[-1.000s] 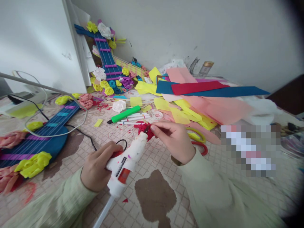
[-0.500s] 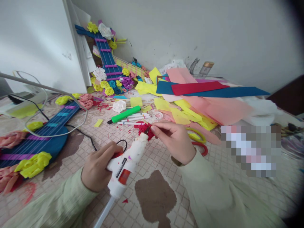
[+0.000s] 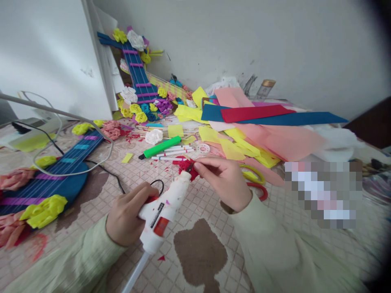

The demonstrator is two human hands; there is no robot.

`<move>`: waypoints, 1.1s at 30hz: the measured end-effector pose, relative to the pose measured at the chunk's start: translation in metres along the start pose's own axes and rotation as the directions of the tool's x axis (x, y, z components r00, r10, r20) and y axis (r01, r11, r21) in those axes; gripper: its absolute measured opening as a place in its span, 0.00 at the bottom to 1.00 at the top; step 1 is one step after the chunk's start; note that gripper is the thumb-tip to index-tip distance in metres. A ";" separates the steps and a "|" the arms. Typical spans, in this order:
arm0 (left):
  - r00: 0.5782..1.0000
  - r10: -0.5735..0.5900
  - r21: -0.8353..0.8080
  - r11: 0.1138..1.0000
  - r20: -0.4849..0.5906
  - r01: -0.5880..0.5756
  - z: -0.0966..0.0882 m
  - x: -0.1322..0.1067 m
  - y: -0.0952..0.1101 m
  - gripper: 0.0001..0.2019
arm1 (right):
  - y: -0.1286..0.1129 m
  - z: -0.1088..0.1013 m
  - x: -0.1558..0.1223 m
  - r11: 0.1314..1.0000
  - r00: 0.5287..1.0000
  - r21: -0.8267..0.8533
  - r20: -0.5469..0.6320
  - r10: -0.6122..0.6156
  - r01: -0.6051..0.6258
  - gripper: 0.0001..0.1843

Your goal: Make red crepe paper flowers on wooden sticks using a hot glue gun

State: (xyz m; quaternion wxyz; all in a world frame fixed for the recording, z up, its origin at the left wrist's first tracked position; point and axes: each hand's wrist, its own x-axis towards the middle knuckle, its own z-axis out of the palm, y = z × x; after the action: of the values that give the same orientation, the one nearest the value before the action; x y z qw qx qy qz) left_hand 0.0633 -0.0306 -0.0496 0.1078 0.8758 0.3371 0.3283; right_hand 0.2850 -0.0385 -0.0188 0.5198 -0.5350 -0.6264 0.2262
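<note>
My left hand (image 3: 128, 215) is wrapped round the grip of a white glue gun (image 3: 166, 205), with a finger on its red trigger. The gun's nozzle points up and right and touches a small red paper flower (image 3: 185, 165). My right hand (image 3: 224, 179) pinches that red flower between thumb and fingers, just above the tiled table cover (image 3: 201, 203). Behind the flower lie a green marker (image 3: 161, 147) and some thin white pens (image 3: 174, 152).
A blue paper guitar with yellow and pink flowers (image 3: 39, 183) lies at the left; another (image 3: 137, 77) leans on the wall. Coloured paper sheets (image 3: 262, 122) pile at the back right. Yellow and red scissor handles (image 3: 255, 181) lie beside my right hand. Cables (image 3: 58, 142) cross the left side.
</note>
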 end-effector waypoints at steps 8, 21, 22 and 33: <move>1.000 0.015 0.020 1.000 -0.012 -0.014 0.000 0.000 0.000 0.03 | 0.000 0.000 0.001 1.000 1.000 -0.009 -0.026 0.014 -0.014 0.06; 0.999 0.018 0.010 1.000 -0.026 -0.018 0.000 0.001 0.001 0.03 | 0.002 0.001 0.000 0.999 0.998 0.028 -0.046 0.039 -0.038 0.06; 0.999 0.019 0.013 1.000 -0.027 -0.018 -0.001 0.001 0.001 0.03 | 0.002 0.001 0.000 0.999 0.998 0.027 -0.047 0.039 -0.037 0.06; 0.999 0.007 -0.020 1.000 -0.035 -0.007 -0.001 0.002 0.001 0.03 | 0.002 0.001 -0.001 0.998 0.996 -0.023 -0.075 -0.056 0.054 0.06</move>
State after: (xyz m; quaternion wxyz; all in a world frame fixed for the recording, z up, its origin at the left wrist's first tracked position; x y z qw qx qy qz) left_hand 0.0646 -0.0304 -0.0476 0.1095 0.8700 0.3327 0.3470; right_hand 0.2853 -0.0384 -0.0213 0.5435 -0.5311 -0.6232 0.1847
